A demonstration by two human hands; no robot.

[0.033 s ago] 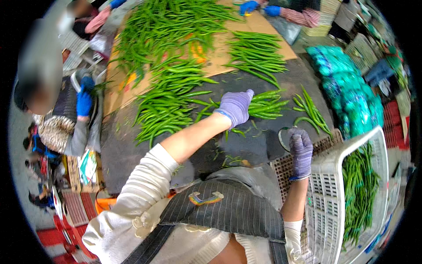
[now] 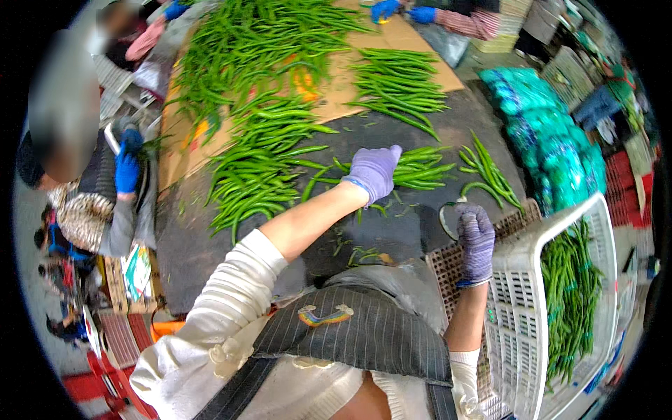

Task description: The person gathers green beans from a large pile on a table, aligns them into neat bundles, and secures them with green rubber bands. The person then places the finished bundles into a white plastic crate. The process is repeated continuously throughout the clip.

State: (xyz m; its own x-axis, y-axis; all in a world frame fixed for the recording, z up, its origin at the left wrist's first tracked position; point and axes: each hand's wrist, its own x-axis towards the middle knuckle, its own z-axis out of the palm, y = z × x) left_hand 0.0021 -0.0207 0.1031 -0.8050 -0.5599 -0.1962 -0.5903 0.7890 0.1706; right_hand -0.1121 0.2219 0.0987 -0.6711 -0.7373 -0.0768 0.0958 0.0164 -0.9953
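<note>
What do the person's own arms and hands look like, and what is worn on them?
Both hands wear knitted purple gloves: the left hand and the right hand. The left arm has a white ribbed sleeve pushed up past the elbow. A white ribbed cuff shows on the right arm.

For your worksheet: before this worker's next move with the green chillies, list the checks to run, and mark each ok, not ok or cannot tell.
1. Left hand rests on the small chilli bunch: ok.
2. Left grip closed around the bunch: cannot tell.
3. Right hand holds a thin band: ok.
4. White basket beside the right hand: ok.
5. Basket has room left: ok.
6. Both hands gloved: ok.
</note>
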